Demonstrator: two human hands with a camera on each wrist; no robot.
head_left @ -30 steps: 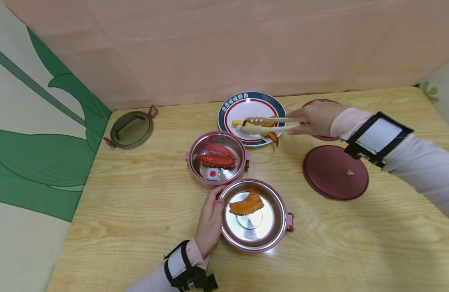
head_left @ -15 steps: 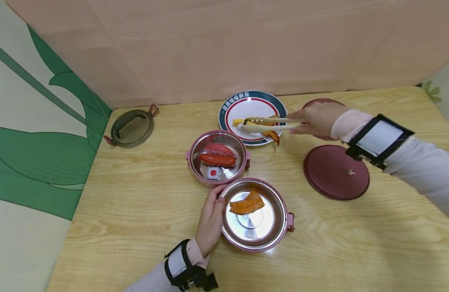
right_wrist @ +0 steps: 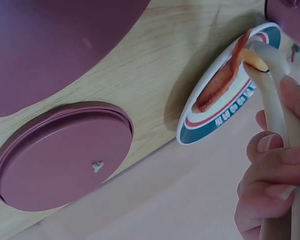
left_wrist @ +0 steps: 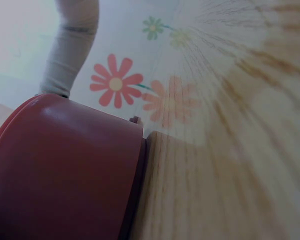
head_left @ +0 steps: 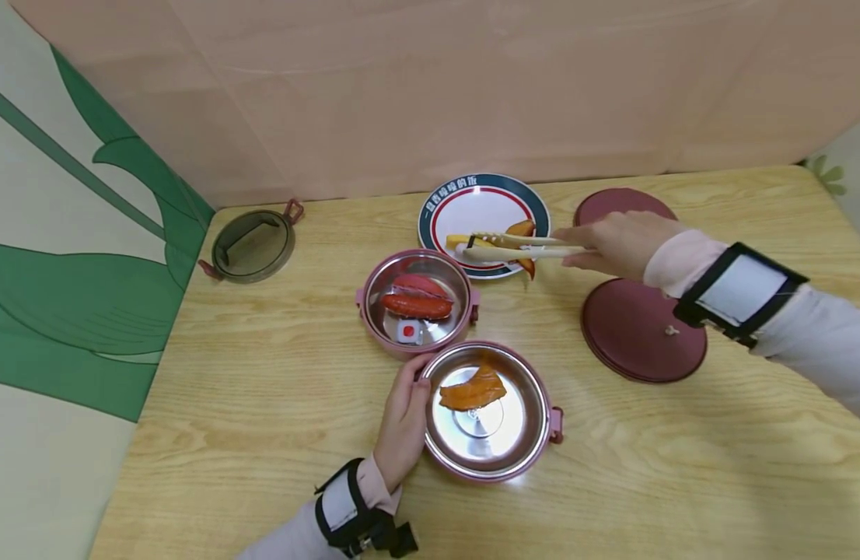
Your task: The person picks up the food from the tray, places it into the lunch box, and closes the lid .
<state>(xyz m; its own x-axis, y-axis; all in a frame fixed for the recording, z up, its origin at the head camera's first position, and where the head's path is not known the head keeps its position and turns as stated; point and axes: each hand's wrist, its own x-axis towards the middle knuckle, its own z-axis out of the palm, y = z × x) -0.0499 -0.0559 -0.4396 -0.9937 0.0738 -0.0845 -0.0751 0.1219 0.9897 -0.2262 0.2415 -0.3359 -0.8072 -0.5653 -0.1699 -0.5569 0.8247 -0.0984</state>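
My right hand (head_left: 622,243) holds beige tongs (head_left: 535,253) over a blue-rimmed white plate (head_left: 475,208). The tong tips close around a yellow food piece (right_wrist: 255,61). Reddish-brown strips (right_wrist: 217,85) lie beside it on the plate. My left hand (head_left: 402,428) grips the left rim of a pink-sided steel lunch-box bowl (head_left: 487,455), thumb at the edge. Inside that bowl lies an orange-brown slice (head_left: 475,390). Only the bowl's outer wall (left_wrist: 65,170) fills the left wrist view; the left fingers are hidden there.
Behind the held bowl stands another pink steel bowl (head_left: 440,341), with a red sausage (head_left: 416,306), a pink piece (head_left: 421,285) and a small white block (head_left: 409,333). Maroon lids (head_left: 633,330) lie at right. A translucent handled lid (head_left: 258,260) sits at back left.
The right hand and tongs have shifted slightly toward the near side and right, uncovering more of the far maroon lid. The left hand and bowl stay in place.
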